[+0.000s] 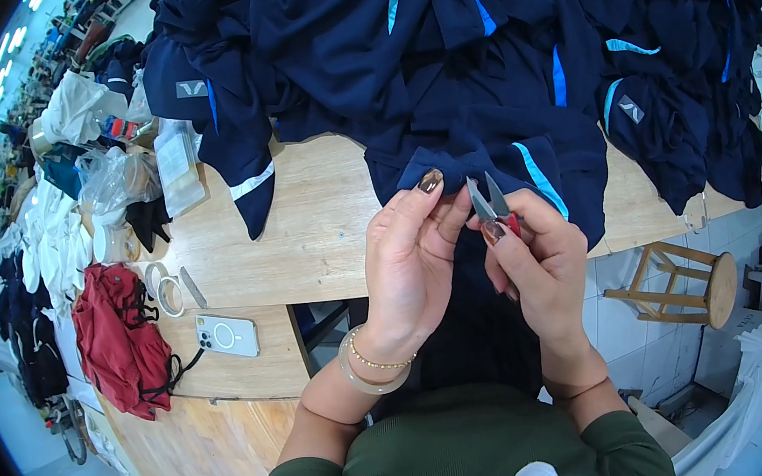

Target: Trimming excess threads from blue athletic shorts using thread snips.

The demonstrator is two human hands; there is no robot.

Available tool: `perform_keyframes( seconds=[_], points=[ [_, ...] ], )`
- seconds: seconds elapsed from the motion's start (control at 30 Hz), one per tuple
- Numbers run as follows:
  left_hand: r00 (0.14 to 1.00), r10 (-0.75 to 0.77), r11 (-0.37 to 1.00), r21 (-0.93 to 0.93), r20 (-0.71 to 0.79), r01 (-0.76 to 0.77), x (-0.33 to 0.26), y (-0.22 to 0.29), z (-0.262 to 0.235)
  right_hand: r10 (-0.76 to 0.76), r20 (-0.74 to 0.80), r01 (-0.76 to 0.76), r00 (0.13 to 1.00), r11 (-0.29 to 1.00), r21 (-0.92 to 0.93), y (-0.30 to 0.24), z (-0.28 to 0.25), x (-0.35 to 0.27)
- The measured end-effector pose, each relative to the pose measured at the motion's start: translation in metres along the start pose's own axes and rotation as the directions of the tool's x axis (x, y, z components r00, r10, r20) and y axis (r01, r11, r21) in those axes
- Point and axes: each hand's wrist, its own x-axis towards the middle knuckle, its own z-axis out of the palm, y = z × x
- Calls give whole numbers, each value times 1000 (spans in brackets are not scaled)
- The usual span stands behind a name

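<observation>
Pinching navy garment (456, 167) between thumb and fingers of left hand (410, 258), over wooden table (322, 216); grasping red-handled snips (502, 206) in curled right hand (542, 262), with parted blades (496, 193) beside this garment

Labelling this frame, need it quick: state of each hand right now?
Left hand: closed, pinching navy cloth between thumb and fingers.
Right hand: closed around red-handled snips, blades apart.

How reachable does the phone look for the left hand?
Likely yes: the left hand would first have to release the navy fabric, but the phone lies uncovered to its left.
</observation>
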Motion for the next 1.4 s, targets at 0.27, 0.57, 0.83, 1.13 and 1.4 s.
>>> perform_keyframes(
  seconds=[0.27,0.57,0.83,1.13,1.4],
  points=[
    [1000,-19,1000,6,-7,19,-1,2,1,40,11,-40,999,999,4,-5,1,0],
    [1000,-14,1000,16,-7,14,-1,2,2,26,7,-26,1000,999,22,-2,2,1],
    [1000,-6,1000,-23,-24,6,0,2,4,-50,0,50,999,998,27,6,4,1],
    [1000,2,1000,-28,-5,-2,-1,2,3,-131,-33,132,991,991,11,10,6,2],
    [1000,10,1000,-27,2,-10,-1,1,3,-155,-47,155,987,988,3,12,6,1]
  ],
)
